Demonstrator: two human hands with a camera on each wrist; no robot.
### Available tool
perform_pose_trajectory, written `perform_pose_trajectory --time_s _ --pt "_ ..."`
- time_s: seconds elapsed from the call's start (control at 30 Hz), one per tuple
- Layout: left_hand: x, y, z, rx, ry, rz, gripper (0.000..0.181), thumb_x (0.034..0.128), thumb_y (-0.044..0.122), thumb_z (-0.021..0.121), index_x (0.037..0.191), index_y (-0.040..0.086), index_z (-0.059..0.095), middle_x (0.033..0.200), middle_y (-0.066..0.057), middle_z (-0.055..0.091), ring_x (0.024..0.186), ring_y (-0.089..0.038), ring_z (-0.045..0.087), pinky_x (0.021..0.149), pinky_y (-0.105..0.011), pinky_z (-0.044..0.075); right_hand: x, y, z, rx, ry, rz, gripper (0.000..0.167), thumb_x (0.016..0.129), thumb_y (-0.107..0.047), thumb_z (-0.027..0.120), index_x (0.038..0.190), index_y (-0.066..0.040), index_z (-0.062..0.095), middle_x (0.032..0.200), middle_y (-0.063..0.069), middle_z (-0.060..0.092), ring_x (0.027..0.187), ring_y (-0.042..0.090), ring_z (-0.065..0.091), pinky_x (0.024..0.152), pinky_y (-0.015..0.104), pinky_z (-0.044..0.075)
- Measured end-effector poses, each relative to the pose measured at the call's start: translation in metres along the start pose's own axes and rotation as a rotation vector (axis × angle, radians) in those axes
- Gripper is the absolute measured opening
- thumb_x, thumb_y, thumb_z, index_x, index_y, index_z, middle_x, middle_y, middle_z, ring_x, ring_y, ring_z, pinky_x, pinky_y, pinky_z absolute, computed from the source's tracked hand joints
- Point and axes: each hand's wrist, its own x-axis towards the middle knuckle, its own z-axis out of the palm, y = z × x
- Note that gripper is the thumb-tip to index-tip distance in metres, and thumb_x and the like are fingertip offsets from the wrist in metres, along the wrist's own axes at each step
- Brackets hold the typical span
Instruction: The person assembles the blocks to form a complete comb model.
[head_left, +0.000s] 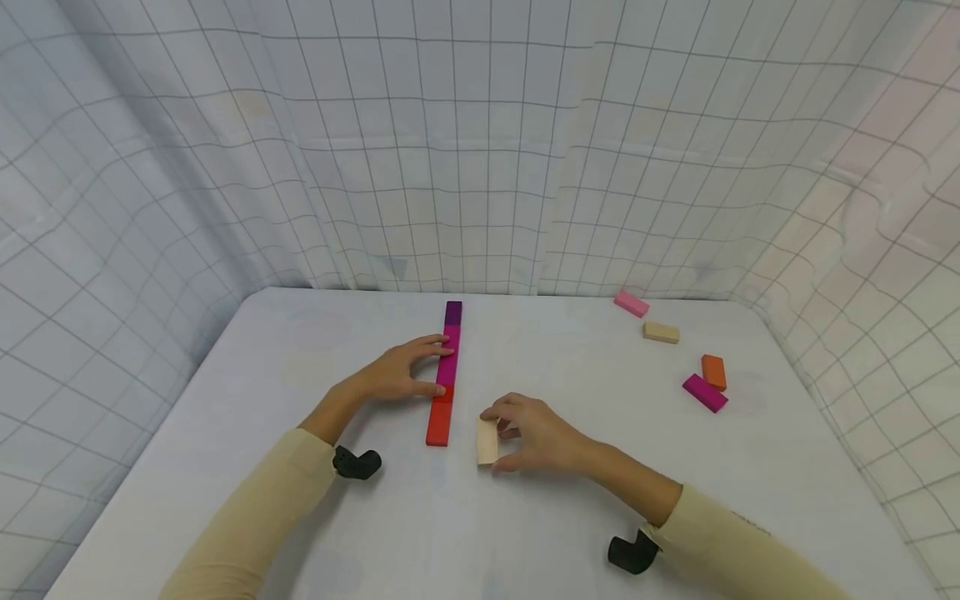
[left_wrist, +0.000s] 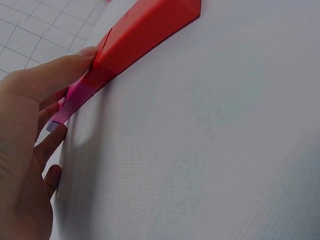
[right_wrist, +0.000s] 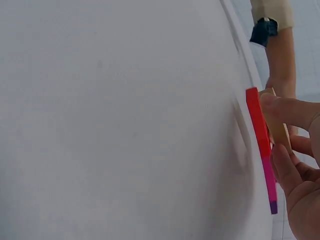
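Observation:
A row of flat blocks lies end to end on the white table, with a purple block at the far end, a magenta block in the middle and a red block nearest me. My left hand touches this row from its left side, thumb at the red part and fingers spread over the magenta. To the right of the row, my right hand pinches a pale wooden block by its two ends between thumb and fingers. The right wrist view shows the same wooden block in the grip.
Loose blocks lie at the table's right: a pink block, a beige block, an orange block and a magenta one touching or close to it. Grid-patterned curtains surround the table.

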Motion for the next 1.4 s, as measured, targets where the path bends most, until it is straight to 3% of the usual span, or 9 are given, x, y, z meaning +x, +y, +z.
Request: perform_pose_trajectory --time_s 0.2,0.37,0.57,0.77,0.93,1.4 --pt "0.000 -0.005 0.001 -0.008 0.019 0.021 0.071 0.0884 0.039 0.075 0.150 0.009 0.055 0.162 -0.013 0.038 0.149 -0.038 0.031 0.116 -0.066 0.027 0.012 -0.018 0.020 -0.081 -0.043 -0.072 0.063 0.080 -0.023 0.093 0.133 -0.003 0.064 0.124 0.001 0.061 0.099 0.002 0.059 0.087 0.013 0.051" --pt "0.000 -0.006 0.001 -0.019 0.023 0.043 0.070 0.0889 0.038 0.076 0.149 0.010 0.056 0.162 -0.012 0.038 0.150 -0.037 0.031 0.116 -0.065 0.028 0.017 -0.028 0.036 -0.153 -0.074 -0.091 0.061 0.082 -0.028 0.091 0.133 -0.007 0.065 0.122 -0.002 0.060 0.097 0.001 0.055 0.085 0.012 0.048" --pt "-0.001 -0.004 0.001 -0.028 0.022 0.046 0.070 0.0889 0.038 0.075 0.149 0.009 0.056 0.162 -0.013 0.038 0.150 -0.037 0.030 0.116 -0.066 0.027 0.020 -0.034 0.048 -0.205 -0.030 -0.094 0.058 0.084 -0.030 0.090 0.132 -0.006 0.069 0.123 -0.001 0.056 0.094 0.003 0.054 0.080 0.008 0.045" --pt "0.001 -0.005 0.002 -0.018 0.019 0.034 0.070 0.0887 0.040 0.075 0.149 0.010 0.056 0.162 -0.013 0.038 0.150 -0.037 0.030 0.115 -0.067 0.027 0.016 -0.035 0.048 -0.253 0.004 -0.097 0.045 0.086 -0.030 0.087 0.126 -0.013 0.075 0.116 -0.004 0.061 0.092 0.003 0.057 0.078 0.011 0.046" --pt "0.001 -0.006 0.002 -0.015 0.017 0.025 0.070 0.0885 0.039 0.075 0.149 0.010 0.056 0.163 -0.012 0.038 0.150 -0.037 0.030 0.116 -0.065 0.027 0.016 -0.034 0.050 -0.300 -0.016 -0.135 0.035 0.092 -0.025 0.081 0.125 -0.013 0.076 0.111 -0.008 0.072 0.101 0.000 0.062 0.092 0.018 0.049" --pt "0.002 -0.008 0.002 -0.020 0.021 0.032 0.070 0.0890 0.039 0.075 0.150 0.011 0.056 0.163 -0.011 0.038 0.151 -0.036 0.030 0.117 -0.065 0.025 0.022 -0.035 0.061 -0.344 0.048 -0.152 0.034 0.090 -0.029 0.083 0.120 -0.015 0.078 0.108 -0.010 0.074 0.100 0.000 0.065 0.095 0.022 0.051"
